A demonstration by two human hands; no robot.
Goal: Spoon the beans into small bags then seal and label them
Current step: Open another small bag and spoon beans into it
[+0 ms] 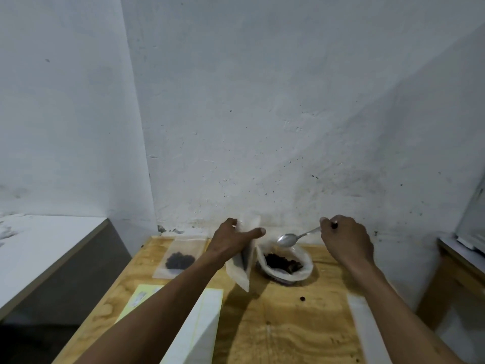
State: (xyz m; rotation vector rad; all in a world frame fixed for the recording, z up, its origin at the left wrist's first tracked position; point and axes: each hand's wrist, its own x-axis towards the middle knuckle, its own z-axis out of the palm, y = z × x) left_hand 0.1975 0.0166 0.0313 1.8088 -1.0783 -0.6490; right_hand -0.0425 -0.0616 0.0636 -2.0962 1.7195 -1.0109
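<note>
My left hand [232, 240] grips a small translucent bag [242, 264] by its upper part, and the bag hangs upright above the wooden table [288, 324]. My right hand [343, 239] pinches the handle of a metal spoon [288, 239], whose empty bowl hovers just above an open plastic bag of dark beans [284, 262] near the wall. A flat small bag with dark beans inside [179, 258] lies at the table's far left.
A yellow sheet with labels [143, 298] and a white sheet [202, 327] lie at the front left. A white strip [364, 329] lies at the right. One loose bean [302, 298] sits mid-table. A white counter [47, 248] stands left, another table [459, 261] right.
</note>
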